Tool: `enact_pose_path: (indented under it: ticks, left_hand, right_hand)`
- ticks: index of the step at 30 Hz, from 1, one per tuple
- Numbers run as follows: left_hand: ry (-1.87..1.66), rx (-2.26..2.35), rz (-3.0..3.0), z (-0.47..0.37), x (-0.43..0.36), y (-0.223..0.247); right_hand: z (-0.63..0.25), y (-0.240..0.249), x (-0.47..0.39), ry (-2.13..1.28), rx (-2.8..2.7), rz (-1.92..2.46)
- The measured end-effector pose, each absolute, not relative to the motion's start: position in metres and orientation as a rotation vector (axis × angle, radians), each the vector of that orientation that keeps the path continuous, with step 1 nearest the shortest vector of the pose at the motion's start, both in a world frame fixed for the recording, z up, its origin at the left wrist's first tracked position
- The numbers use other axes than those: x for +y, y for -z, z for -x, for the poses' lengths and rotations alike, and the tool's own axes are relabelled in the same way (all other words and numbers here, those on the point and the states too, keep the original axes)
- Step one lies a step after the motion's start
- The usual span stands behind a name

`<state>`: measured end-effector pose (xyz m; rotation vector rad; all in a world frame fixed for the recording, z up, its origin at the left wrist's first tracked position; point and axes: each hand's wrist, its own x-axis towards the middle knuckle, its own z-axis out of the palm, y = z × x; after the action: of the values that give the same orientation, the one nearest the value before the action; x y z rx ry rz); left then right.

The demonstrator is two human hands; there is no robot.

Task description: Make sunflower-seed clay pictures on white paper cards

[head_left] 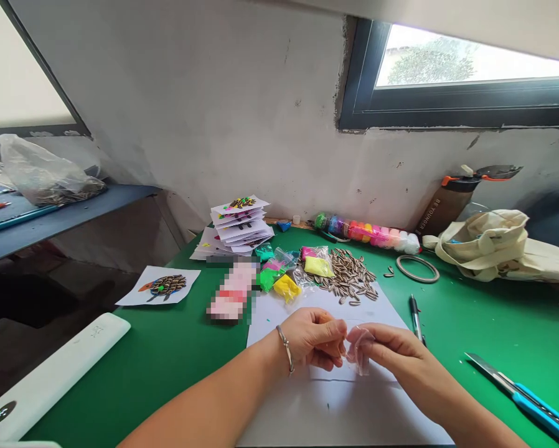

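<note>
Left hand (314, 341) pinches orange clay bit; right hand (391, 351) pinches small clear packet (360, 348), near centre over white paper (335, 398). Best: steady packet, pull clay out gently, avoid tearing.

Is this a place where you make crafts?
Probably yes, a craft table. Small bags of coloured clay, a pile of sunflower seeds and a stack of finished seed pictures lie on the green table.
</note>
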<state>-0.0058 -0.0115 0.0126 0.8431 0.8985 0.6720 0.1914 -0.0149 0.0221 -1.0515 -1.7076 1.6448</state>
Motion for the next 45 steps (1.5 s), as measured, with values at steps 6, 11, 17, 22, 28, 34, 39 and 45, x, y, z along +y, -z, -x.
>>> enact_pose_path:
  ticks: [6, 11, 17, 22, 28, 34, 39, 45]
  left_hand:
    - [-0.644, 0.916, -0.845, 0.005, -0.008, -0.014]
    - [-0.647, 0.960, -0.840, 0.005, -0.007, -0.015]
    - [-0.641, 0.942, -0.844, 0.006, -0.008, -0.014]
    - [-0.655, 0.958, -0.878, 0.006, -0.007, -0.011]
    - [-0.668, 0.974, -0.891, 0.004, -0.008, -0.010]
    - [-0.689, 0.932, -0.859, 0.006, -0.008, -0.012]
    - [-0.683, 0.929, -0.831, 0.006, -0.008, -0.012]
    - [-0.660, 0.955, -0.846, 0.005, -0.008, -0.014]
  right_hand:
    - [-0.190, -0.021, -0.015, -1.478, -1.760, 1.116]
    - [-0.193, -0.005, -0.014, -1.081, -1.830, 1.120]
    - [-0.191, -0.004, -0.012, -1.034, -1.879, 1.079]
    - [-0.189, -0.006, -0.014, -1.101, -1.928, 1.035]
    - [-0.189, -0.006, -0.014, -1.322, -1.872, 1.046]
    - [-0.186, -0.024, -0.017, -1.482, -1.724, 1.082]
    - [-0.188, -0.023, -0.016, -1.506, -1.760, 1.079]
    - [-0.190, -0.011, -0.015, -1.252, -1.975, 1.120]
